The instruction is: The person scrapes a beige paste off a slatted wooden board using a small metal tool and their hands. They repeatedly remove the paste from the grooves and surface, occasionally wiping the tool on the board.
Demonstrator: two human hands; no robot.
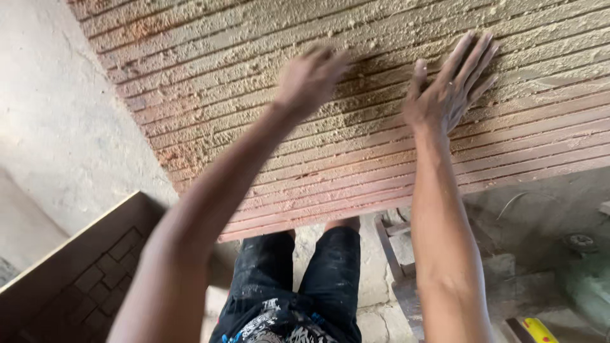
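Both arms reach forward over a large grooved wooden panel (356, 127), a reddish-brown board cut with long parallel channels that run across the view, and a heavy drift of pale sawdust (356, 82) lies across its upper and middle part. The left hand (309, 77) is blurred, palm down just over or on the dusty grooves, its fingers close together and holding nothing. The right hand (450, 86) lies flat over the panel further right, fingers (473, 54) straight and slightly spread, also empty (whether the palm actually presses the wood cannot be told).

The work in hand looks like brushing the sawdust off the panel by hand. Judged from how the dust lies, it would go best with flat palms swept along the grooves rather than across them, since strokes across would pack the dust into the channels; the near edge of the panel is already mostly bare and red, so the thick patch under and beyond the hands is what remains. Light, even pressure seems wise, as the narrow ribs could give splinters.

Below the panel's near edge are the person's dark paint-flecked trousers (298, 286), a dark carved wooden board (82, 273) leaning at lower left, and a dusty concrete floor (57, 127).
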